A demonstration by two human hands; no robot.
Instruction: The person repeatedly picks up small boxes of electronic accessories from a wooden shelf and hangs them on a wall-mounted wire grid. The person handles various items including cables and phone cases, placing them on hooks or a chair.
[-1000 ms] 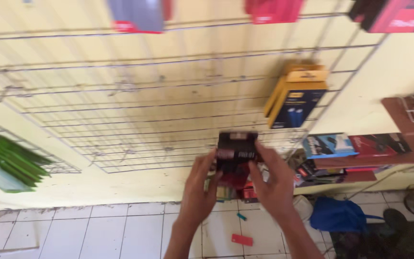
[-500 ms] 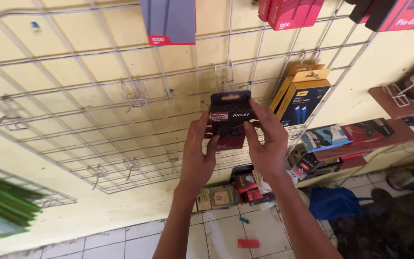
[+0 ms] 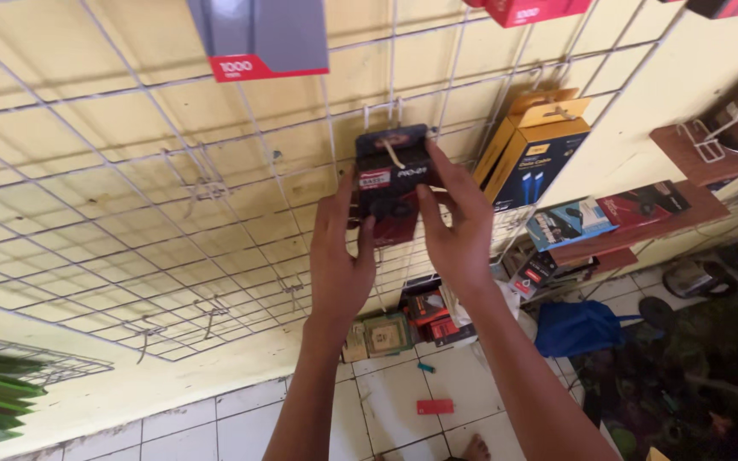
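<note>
My left hand [image 3: 337,256] and my right hand [image 3: 457,224] both hold a small stack of dark boxed packs [image 3: 391,182] with red bottoms. The packs are raised against a white wire grid panel [image 3: 155,230] on the yellow wall. The hang hole at the top of the packs sits on a white double hook [image 3: 383,113]. My left fingers grip the packs' left side and lower edge. The right thumb presses the front while the right fingers wrap the right side.
Yellow and blue boxes [image 3: 533,149] hang just right of the packs. A grey and red pack [image 3: 260,38] hangs above left, red packs [image 3: 531,10] above right. Brown shelves [image 3: 642,226] with boxes stand at the right. Boxes [image 3: 403,324] and a blue bag [image 3: 581,326] lie on the tiled floor.
Both hands lifted the packs from near waist height up the grid and slightly right, to the double hook. The view tilted upward with them.
</note>
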